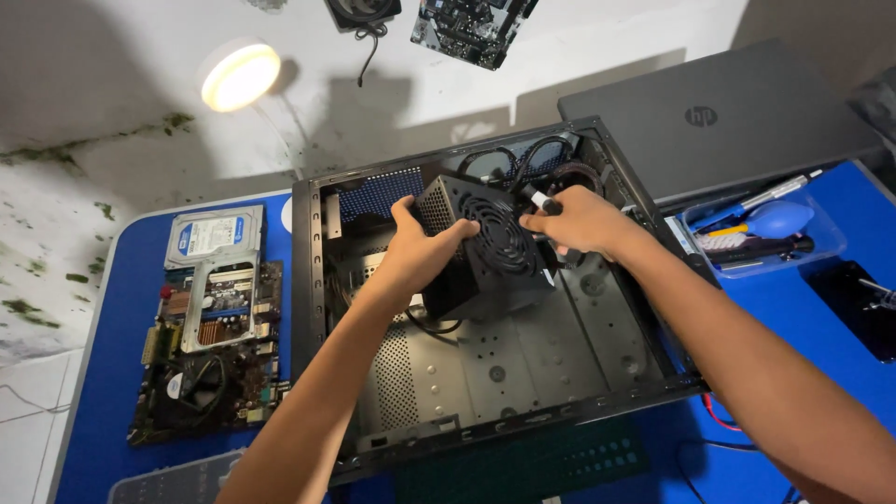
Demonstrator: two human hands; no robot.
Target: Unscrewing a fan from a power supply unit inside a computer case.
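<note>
Near edge: dark green mat [551,462] under case, on blue tabletop [112,308].

Largest item: black PC case [523,373] lying on its side, side panel off, interior mostly bare: perforated motherboard tray visible, no board mounted. Closed grey laptop [719,117] far right, leaning behind case.

Black power supply [485,247] inside case, far half, tilted, fan grille facing up. Not seated in its corner, not yet lined up with rear wall. Judged mid-placement or mid-removal; cannot tell which. Cables [523,163] loose at far end of case.

Left hand [415,247]: fingers wrapped over near-left edge of power supply, holding it. Right hand [579,224]: fingers closed on right side of unit and cable bundle there.

Left of case: motherboard [201,392] with cooler fan flat on tabletop, two hard drives [215,238] stacked at its far end. All out of case.

Right: clear tray [821,247] with blue dust blower [779,219] and screwdriver. Second board [471,28] and round lamp [240,77], lit, at far wall.
</note>
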